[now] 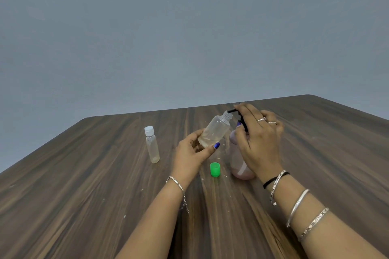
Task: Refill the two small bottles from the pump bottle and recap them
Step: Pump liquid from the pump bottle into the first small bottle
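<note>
Tilting open bottle (pixel 215 131) at pump nozzle (pixel 231 111), near-empty.

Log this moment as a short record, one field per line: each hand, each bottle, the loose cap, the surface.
left hand: holds the open small bottle tilted, its mouth at the pump spout
right hand: on the pump head of the pump bottle
pump bottle: upright on the table, pinkish liquid low in it
capped small bottle: upright, white cap on, left of the hands
green cap: off, standing on the table
table: dark wood grain
</note>
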`<act>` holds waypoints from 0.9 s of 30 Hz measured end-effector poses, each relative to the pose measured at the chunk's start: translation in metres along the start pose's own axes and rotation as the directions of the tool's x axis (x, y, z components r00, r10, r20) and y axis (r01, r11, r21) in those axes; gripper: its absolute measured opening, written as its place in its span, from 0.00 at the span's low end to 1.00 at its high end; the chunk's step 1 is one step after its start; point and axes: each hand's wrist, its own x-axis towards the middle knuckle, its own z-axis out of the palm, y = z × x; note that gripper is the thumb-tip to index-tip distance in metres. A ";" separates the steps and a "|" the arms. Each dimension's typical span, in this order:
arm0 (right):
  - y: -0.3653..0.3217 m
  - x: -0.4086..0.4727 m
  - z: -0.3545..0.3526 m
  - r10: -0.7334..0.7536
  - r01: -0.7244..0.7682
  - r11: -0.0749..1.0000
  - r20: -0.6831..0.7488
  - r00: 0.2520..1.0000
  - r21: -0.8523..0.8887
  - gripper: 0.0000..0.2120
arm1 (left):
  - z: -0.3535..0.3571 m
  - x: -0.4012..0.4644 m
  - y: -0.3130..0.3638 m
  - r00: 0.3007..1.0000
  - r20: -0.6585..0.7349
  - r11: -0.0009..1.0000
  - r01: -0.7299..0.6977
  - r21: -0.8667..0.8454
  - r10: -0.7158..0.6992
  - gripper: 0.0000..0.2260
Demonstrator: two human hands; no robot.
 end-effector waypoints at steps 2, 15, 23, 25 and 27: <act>-0.001 -0.001 0.000 -0.001 0.001 1.000 -0.011 1.000 0.000 0.21 | 0.000 -0.001 0.001 1.000 0.000 1.000 -0.003 -0.011 0.003 0.17; 0.000 -0.002 0.002 -0.028 0.026 0.998 -0.039 0.999 -0.051 0.18 | 0.001 -0.003 0.002 1.000 0.003 1.000 -0.005 0.017 0.005 0.17; 0.007 -0.001 0.003 -0.080 0.079 0.997 -0.012 0.997 -0.007 0.21 | 0.001 -0.003 0.002 1.000 -0.004 1.000 -0.008 0.019 0.009 0.17; 0.009 -0.001 0.005 -0.090 0.090 0.996 -0.007 0.996 -0.021 0.23 | 0.001 -0.003 0.002 1.000 -0.007 1.000 -0.013 0.013 0.014 0.16; 0.011 -0.002 0.007 -0.089 0.089 0.996 0.028 0.996 -0.007 0.26 | 0.000 -0.001 0.003 1.000 -0.014 1.000 -0.021 0.015 0.021 0.16</act>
